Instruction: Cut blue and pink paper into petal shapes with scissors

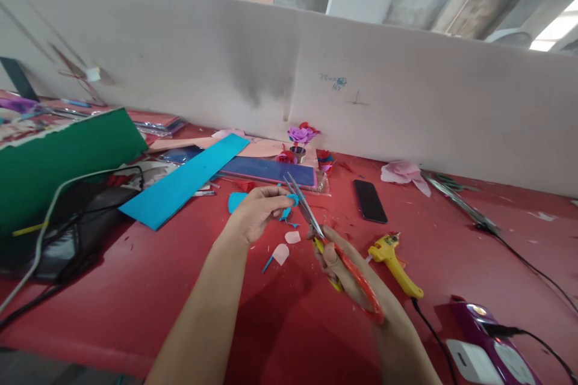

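My left hand point(262, 209) pinches a small piece of blue paper point(294, 199) above the red table. In my right hand point(338, 258) is a pair of scissors point(361, 280) with red and yellow handles. Their blades point up and to the left, slightly parted, right beside the blue piece; I cannot tell whether they touch it. Below my hands lie two pale pink paper petals point(280, 254) and a thin blue strip point(268, 263). More blue paper point(235, 201) rests on the table behind my left hand.
A long blue sheet point(185, 183) and a green box-like object point(67, 168) lie to the left. Paper flowers point(302, 134) stand near the white partition point(406, 90). Rightward are a black phone point(370, 201), a yellow glue gun point(395, 264) and a corded purple power strip point(492, 337).
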### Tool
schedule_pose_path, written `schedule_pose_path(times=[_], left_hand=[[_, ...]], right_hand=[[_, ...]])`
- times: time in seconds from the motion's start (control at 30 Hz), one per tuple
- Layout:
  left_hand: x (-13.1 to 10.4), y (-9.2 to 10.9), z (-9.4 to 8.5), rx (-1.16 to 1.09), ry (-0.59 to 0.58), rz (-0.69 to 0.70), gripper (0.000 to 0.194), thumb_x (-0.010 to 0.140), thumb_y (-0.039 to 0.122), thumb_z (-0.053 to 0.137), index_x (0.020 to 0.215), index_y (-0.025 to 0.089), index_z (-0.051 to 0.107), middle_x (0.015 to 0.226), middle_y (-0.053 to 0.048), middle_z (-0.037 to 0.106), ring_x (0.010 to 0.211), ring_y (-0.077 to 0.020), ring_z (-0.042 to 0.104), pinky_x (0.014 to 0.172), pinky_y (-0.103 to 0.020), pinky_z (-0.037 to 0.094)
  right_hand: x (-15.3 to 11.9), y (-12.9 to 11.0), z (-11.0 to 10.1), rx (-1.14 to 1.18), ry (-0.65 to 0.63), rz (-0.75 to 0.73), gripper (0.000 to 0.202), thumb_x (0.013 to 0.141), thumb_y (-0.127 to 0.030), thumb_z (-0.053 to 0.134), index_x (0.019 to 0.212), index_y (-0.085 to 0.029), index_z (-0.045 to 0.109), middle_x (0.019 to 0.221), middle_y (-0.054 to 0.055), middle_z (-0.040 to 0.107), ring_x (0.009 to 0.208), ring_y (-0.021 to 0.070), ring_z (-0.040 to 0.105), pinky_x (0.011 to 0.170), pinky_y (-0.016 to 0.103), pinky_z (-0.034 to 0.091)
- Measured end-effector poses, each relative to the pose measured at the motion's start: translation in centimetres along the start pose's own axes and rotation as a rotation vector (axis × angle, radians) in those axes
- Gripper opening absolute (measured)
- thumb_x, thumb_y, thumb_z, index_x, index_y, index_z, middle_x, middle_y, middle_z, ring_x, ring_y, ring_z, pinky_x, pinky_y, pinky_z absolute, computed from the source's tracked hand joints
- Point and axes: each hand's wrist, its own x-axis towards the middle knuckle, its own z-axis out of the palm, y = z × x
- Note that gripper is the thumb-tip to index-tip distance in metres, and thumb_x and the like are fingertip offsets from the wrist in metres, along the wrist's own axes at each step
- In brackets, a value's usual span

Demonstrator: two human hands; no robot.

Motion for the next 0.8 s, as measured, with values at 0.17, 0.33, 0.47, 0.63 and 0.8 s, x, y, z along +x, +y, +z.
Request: schedule_pose_path(times=[0.17, 0.33, 0.47, 0.63, 0.8], left_hand=[[-0.1, 0.1, -0.1, -0.009, 0.000, -0.001, 0.014, 0.056, 0.020, 0.076, 0.061, 0.013, 0.064, 0.051, 0.003, 0.050, 0.047, -0.0050, 0.038, 0.049, -0.023, 0.027], [-0.2, -0.2, -0.4, 0.003, -0.016, -0.002, 0.015, 0.060, 0.025, 0.077, 0.068, 0.016, 0.068, 0.059, 0.002, 0.057, 0.053, -0.0067, 0.047, 0.054, -0.023, 0.035], [0.3, -1.1, -0.2, 0.175, -0.040, -0.002, 0.017, 0.067, 0.029, 0.073, 0.078, 0.017, 0.071, 0.067, -0.001, 0.064, 0.063, -0.0106, 0.056, 0.062, -0.025, 0.042], [1.0, -2.5, 0.9, 0.405, 0.064, 0.080, 0.019, 0.066, 0.018, 0.068, 0.084, 0.017, 0.070, 0.074, -0.001, 0.068, 0.064, -0.0115, 0.059, 0.066, -0.027, 0.045], [1.0, -2.9, 2.1, 0.440, 0.029, 0.089, 0.012, 0.067, 0.019, 0.067, 0.078, 0.016, 0.070, 0.073, -0.002, 0.067, 0.062, -0.0113, 0.058, 0.063, -0.026, 0.044]], right_hand=[[0.1, -0.1, 0.4, 0.071, -0.018, 0.044, 0.048, 0.088, -0.064, 0.041, 0.106, -0.021, 0.054, 0.059, -0.007, 0.031, 0.045, 0.0075, 0.025, 0.039, 0.019, 0.022], [0.6, 0.0, 0.9, 0.191, 0.153, 0.120, 0.045, 0.087, -0.064, 0.040, 0.100, -0.022, 0.049, 0.058, -0.008, 0.037, 0.038, 0.0065, 0.028, 0.035, 0.018, 0.024], [1.3, 1.0, 0.0, -0.114, 0.388, 0.270, 0.029, 0.088, -0.049, 0.047, 0.099, -0.023, 0.046, 0.052, -0.008, 0.043, 0.038, 0.0124, 0.045, 0.039, 0.022, 0.036], [1.4, 1.5, -0.9, -0.652, 0.272, 0.363, 0.024, 0.088, -0.021, 0.044, 0.112, -0.018, 0.040, 0.067, 0.004, 0.064, 0.059, 0.0199, 0.063, 0.055, 0.026, 0.041], [1.7, 1.3, -0.6, -0.947, 0.245, 0.483, 0.023, 0.092, -0.013, 0.032, 0.111, -0.012, 0.045, 0.088, 0.019, 0.070, 0.085, 0.0326, 0.069, 0.066, 0.034, 0.044]])
